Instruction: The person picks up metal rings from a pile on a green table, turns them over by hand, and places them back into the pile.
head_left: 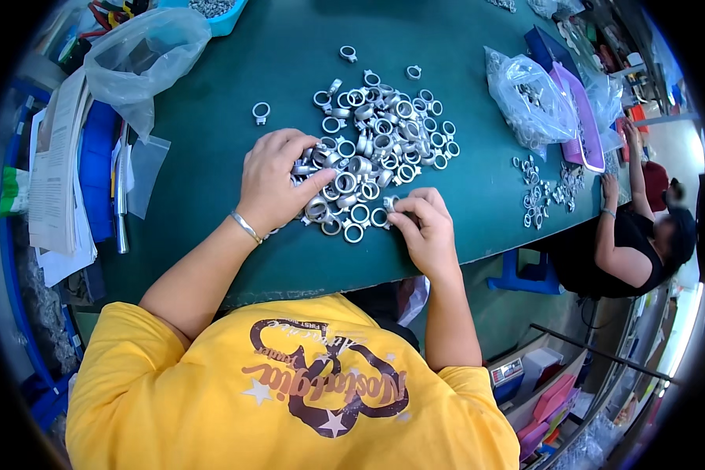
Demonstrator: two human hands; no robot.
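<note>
Rings [382, 149] of silvery metal heap on the green tabletop [462, 78], where I see the right hand [429, 223] pinching one lugged ring [391, 204] at the near edge, the left hand [278, 172] spread wide over others. I'd judge a light rim pinch best.

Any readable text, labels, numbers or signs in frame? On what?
Shirt, yellow: large printed lettering, partly readable; wording not copied.
Papers, left: print too small to read.
Blue device, lower right: markings too blurred.
Rings: none I can make out.
</note>
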